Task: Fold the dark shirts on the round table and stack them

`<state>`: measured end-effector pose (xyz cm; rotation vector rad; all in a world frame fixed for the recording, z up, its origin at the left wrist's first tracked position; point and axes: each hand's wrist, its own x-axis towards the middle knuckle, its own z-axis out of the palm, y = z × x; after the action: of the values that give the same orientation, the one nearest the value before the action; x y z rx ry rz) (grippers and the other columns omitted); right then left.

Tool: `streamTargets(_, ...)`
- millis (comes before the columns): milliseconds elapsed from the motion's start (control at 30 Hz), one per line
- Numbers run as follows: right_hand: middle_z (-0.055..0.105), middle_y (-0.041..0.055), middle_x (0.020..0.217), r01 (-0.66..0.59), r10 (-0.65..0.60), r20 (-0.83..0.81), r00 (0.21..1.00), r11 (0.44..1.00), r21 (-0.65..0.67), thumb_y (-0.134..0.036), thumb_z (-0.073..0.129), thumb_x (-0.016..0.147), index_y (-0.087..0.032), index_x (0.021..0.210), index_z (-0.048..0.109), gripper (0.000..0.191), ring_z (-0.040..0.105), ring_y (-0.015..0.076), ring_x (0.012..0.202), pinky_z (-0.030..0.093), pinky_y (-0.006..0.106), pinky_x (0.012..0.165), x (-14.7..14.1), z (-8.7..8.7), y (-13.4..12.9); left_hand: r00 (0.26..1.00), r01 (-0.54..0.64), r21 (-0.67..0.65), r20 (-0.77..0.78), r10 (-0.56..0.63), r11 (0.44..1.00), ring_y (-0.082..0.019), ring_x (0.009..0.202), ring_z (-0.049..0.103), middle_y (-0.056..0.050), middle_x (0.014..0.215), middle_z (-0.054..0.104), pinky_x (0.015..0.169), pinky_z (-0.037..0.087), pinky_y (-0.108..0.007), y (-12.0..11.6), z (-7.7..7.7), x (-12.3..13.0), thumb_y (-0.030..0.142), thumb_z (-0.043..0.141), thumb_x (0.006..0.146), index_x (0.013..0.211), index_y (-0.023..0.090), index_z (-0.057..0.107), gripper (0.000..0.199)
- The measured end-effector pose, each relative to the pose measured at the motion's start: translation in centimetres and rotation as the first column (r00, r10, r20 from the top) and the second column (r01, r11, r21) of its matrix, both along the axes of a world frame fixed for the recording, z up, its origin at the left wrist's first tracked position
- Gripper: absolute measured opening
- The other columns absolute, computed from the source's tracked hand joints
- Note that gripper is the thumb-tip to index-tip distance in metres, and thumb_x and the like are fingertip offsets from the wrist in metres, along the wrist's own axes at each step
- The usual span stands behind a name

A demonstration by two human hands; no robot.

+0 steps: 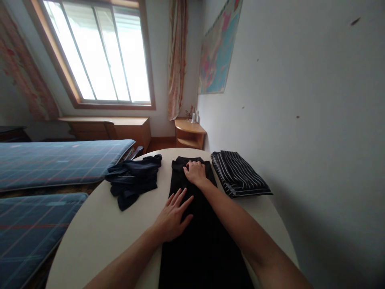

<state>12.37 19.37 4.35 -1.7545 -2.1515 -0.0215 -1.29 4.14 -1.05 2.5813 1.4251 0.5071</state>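
Observation:
A black collared garment (207,241), likely a shirt, lies in a long narrow fold down the middle of a round white table (99,237). Its collar end points away from me, and the near end runs out of view at the bottom. My left hand (174,214) rests on its left side, palm down with fingers spread. Farther up, my right hand (196,171) lies on the cloth just below the collar, fingers slightly bent over it. No grip on the fabric shows there.
Left on the table is a crumpled dark navy garment (135,178). On the right lies a folded black-and-white striped cloth (239,172), close to the wall (315,160). Beds with blue plaid mattresses (60,162) stand left of the table. A corner shelf (190,127) is behind.

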Motion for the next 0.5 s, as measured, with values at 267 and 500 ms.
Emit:
streamTargets(267,0.066,0.0129,0.124,-0.081,0.087,0.034,0.996,0.988,-0.130,-0.045,0.044,0.096,-0.021,0.110,0.071,0.038,0.051,0.0317,0.122,0.034,0.050,0.101,-4.0,-0.1,6.8,1.000,-0.018,-0.062,0.017,0.019,0.998,-0.030,0.151,0.014,-0.004,0.164,0.018,0.121,0.020,-0.055,-0.1,0.3,0.2,0.034,0.053,0.094,0.154,0.033,0.030,0.065)
streamTargets(500,0.069,0.0112,0.121,-0.065,0.065,-0.006,0.998,0.974,-0.215,-0.049,0.057,0.088,-0.024,0.104,0.073,0.034,0.049,0.0332,0.124,0.036,0.049,0.101,-5.9,-1.0,10.0,1.000,-0.013,-0.113,0.023,0.016,0.994,-0.032,0.151,0.012,-0.003,0.165,0.014,0.121,0.019,-0.057,0.0,0.5,0.3,0.031,0.057,0.090,0.155,0.033,0.027,0.072)
